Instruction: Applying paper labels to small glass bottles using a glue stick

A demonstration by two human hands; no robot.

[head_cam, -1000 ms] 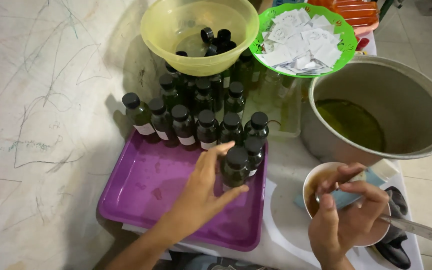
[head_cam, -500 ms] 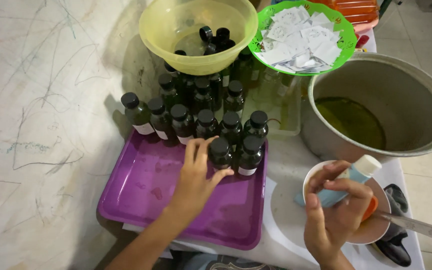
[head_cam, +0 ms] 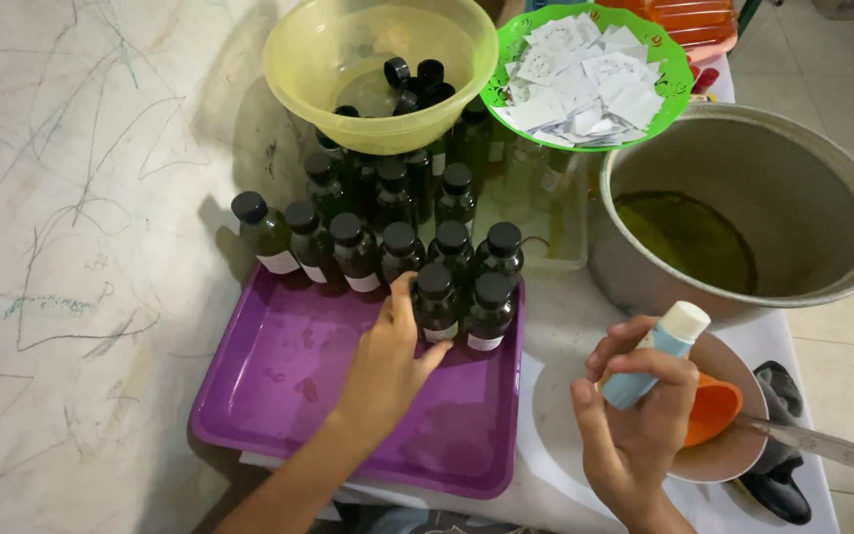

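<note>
Nearby, capped bottles crowding purple tray.

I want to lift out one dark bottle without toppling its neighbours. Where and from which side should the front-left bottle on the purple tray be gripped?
Probably by its black cap and neck, from above. The front-left bottle stands upright, a bottle tight on its right and a row behind; the left hand already touches its left side.

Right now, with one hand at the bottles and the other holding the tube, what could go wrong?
The left hand presses against a capped dark bottle packed tight among others on the purple tray; a nudge could topple several. The right hand holds a pale blue tube above the orange funnel in its bowl near the table edge; a bump might tip them.
</note>
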